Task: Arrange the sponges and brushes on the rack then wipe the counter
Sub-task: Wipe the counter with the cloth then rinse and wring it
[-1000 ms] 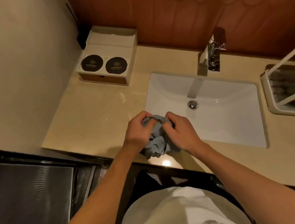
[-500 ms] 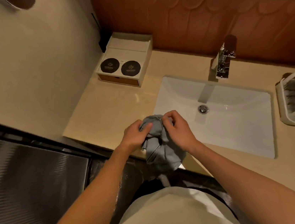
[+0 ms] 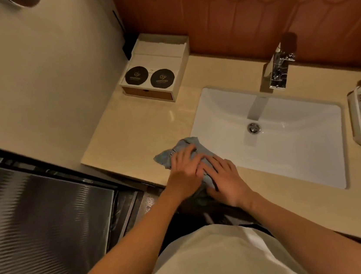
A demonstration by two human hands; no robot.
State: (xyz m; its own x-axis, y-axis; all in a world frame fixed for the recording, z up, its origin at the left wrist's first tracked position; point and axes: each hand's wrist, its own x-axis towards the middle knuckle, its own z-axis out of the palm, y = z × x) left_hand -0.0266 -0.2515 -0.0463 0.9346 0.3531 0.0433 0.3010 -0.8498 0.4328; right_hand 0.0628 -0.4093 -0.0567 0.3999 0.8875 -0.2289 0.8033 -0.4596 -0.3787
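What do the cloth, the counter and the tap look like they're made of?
Cloth: soft grey-blue fabric, perhaps microfibre; it lies in limp folds. Counter: glossy beige stone or stone-look surface; it mirrors a light spot. Tap: polished metal, probably chrome-plated; mirror-like reflections.

Operator: State of the left hand (image 3: 184,170)?

Inspector: Palm down, fingers (image 3: 186,153) extended and slightly spread, pressing flat. The left forearm (image 3: 131,240) is bare and reaches forward and to the right.

Operator: And the right hand (image 3: 224,179)?

Inspector: Palm down, its fingers straight and angled leftward, their tips touching the edge of the left hand. The right forearm (image 3: 310,223) is bare and reaches forward and to the left, so both converge.
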